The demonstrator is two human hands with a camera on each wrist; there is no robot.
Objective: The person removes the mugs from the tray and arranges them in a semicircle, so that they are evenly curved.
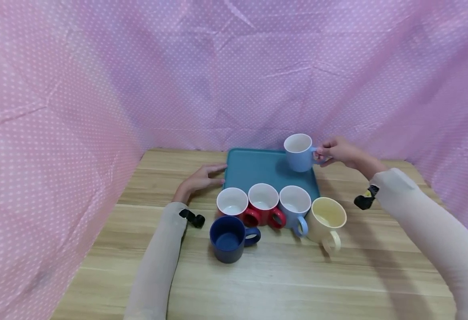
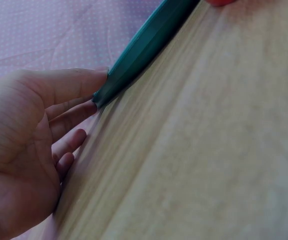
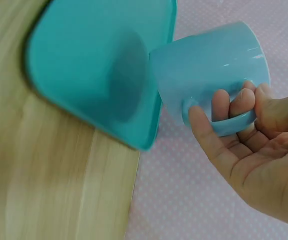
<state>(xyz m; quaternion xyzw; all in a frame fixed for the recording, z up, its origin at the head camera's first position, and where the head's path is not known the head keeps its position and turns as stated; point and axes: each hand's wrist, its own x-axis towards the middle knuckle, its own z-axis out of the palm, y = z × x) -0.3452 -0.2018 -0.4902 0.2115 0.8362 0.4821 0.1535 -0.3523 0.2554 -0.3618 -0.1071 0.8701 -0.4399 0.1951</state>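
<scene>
My right hand grips the handle of a light blue mug with a white inside. The mug is held upright above the back right part of a teal tray; in the right wrist view its shadow falls on the tray, and the fingers pass through the handle loop. At the tray's left edge, my left hand touches the rim with its thumb and a fingertip, fairly straight and spread. The left wrist view has the hand against the tray edge.
Along the tray's front stand two red mugs, another light blue mug and a pale yellow mug. A dark blue mug stands nearer. Pink dotted cloth hangs behind the wooden table.
</scene>
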